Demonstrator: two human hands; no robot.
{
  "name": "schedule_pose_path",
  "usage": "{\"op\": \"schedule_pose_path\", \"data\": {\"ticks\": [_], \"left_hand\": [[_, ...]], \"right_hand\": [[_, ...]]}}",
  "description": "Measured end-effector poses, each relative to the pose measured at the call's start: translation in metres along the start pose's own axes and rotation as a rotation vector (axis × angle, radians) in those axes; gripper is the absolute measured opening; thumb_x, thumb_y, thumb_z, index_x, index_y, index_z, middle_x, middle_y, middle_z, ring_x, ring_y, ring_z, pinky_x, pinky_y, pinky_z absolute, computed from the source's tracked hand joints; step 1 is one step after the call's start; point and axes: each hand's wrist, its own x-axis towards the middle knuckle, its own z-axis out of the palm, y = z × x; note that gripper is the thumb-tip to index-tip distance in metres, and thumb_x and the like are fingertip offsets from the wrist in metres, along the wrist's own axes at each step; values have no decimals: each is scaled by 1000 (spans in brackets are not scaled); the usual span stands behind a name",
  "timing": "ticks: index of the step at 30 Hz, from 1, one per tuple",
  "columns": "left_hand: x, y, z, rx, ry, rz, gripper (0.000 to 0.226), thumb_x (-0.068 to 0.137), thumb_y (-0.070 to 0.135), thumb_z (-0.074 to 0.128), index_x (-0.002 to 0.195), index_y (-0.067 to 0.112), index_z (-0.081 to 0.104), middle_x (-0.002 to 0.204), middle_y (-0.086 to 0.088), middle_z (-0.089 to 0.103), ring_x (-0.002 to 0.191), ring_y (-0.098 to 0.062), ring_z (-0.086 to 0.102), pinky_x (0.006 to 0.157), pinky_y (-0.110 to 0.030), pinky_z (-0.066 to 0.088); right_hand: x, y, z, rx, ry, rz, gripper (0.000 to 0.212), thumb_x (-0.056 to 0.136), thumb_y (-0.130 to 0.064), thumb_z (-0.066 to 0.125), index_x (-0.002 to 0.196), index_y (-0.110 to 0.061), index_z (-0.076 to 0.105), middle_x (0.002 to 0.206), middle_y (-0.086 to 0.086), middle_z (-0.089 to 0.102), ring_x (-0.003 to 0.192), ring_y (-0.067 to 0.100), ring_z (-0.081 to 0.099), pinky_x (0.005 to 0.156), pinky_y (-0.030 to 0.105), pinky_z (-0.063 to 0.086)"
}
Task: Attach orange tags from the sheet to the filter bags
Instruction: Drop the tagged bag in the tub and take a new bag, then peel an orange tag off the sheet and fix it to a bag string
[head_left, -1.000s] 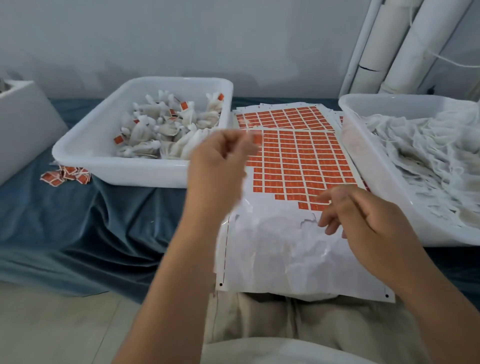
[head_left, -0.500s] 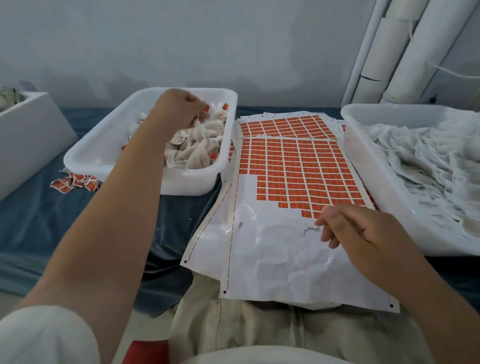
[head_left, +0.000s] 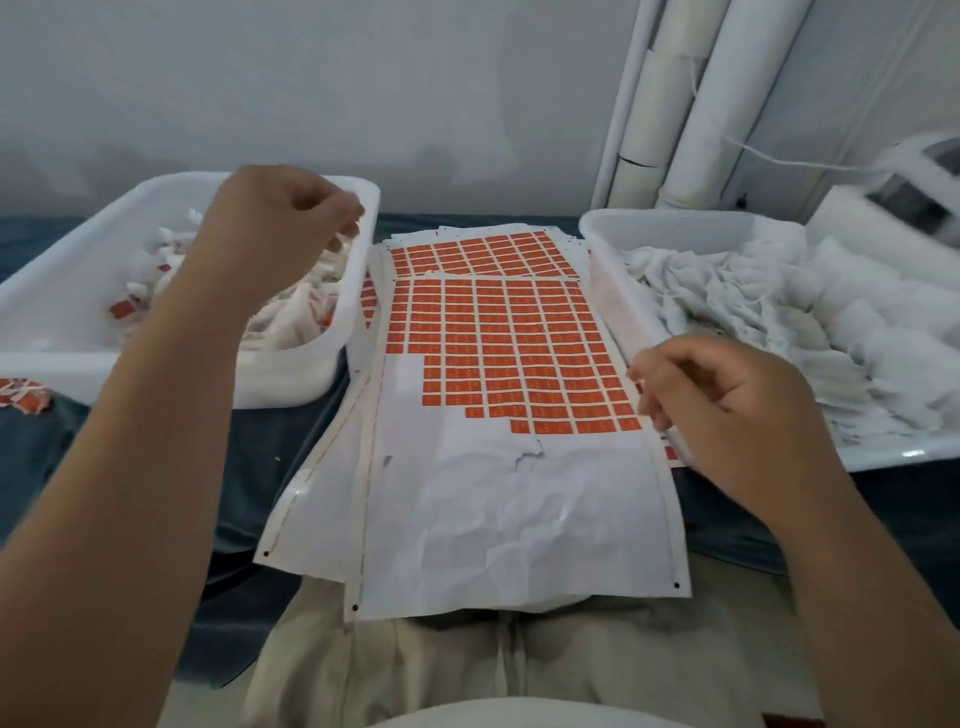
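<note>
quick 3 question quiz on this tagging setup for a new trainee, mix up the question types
1. True or false: the left hand is above the left bin.
2. Which bin holds the untagged filter bags? A: left bin. B: right bin.
3. Fill in: on the sheet, the end with no orange tags left is the ___ end.
Key: 1 true; 2 B; 3 near.

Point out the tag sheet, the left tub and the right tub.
tag sheet (head_left: 509, 338), head view, on its orange tags.
left tub (head_left: 291, 374), head view, on its near wall.
right tub (head_left: 675, 231), head view, on its far wall.
</note>
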Motion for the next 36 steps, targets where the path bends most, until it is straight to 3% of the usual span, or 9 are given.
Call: {"op": "schedule_pose_path", "data": {"ticks": [3,7,11,15,18,22,27,32,36], "left_hand": [[-47,28,17,-98,-21,90,24,102,42,60,85,33,76,72,20,72,53,6,60,48,-15,44],[-102,46,45,-223,-150,116,27,97,48,59,79,35,72,74,22,71,68,-2,67,51,-8,49],[-138,41,75,-268,-316,82,27,94,53,59,81,35,73,76,24,72,73,0,69,60,-11,50],[-155,25,97,-274,-393,21,27,97,50,60,81,34,74,76,23,72,73,-1,69,55,-5,47],[-158,15,100,-257,-405,-5,25,98,51,59,83,38,74,79,27,72,78,4,69,53,-3,45],[-158,14,100,-324,-384,-5,25,99,49,60,82,38,74,78,24,73,78,3,69,58,0,45],[-164,20,105,-344,-446,-15,24,99,46,61,83,35,75,77,24,73,79,4,69,60,-1,45],[-171,29,104,-381,-438,19,20,100,45,60,88,39,75,79,23,73,78,1,70,64,-4,48],[-182,36,107,-429,-380,151,34,101,56,44,129,49,61,127,34,65,117,10,62,92,-7,50]], "right_hand": [[14,24,-21,-94,81,100,10,101,-41,61,98,-36,69,83,-23,71,74,-3,67,65,18,49],[34,63,-49,-460,-209,299,22,98,-41,65,120,-42,67,111,-17,70,95,5,63,78,32,46],[69,83,-45,-791,-508,191,31,104,-25,57,131,-31,72,157,5,46,141,28,45,114,39,36],[96,87,-26,-890,-683,110,36,108,-18,45,135,-23,69,149,-3,53,147,29,35,120,42,31],[95,89,-32,-789,-562,105,29,107,-16,49,121,-17,74,115,-1,69,124,29,55,108,42,41],[82,88,-44,-582,-152,228,23,99,-19,67,120,-19,77,133,-3,70,125,22,62,105,33,42],[70,74,-55,-311,91,265,20,94,-16,73,101,-33,80,104,-12,77,88,-3,66,82,16,45],[53,36,-57,9,283,190,33,91,-23,76,116,-44,69,97,-16,76,87,3,72,79,33,60],[30,0,-38,142,261,133,43,87,-29,77,124,-47,64,104,-18,76,95,4,73,88,39,58]]}}
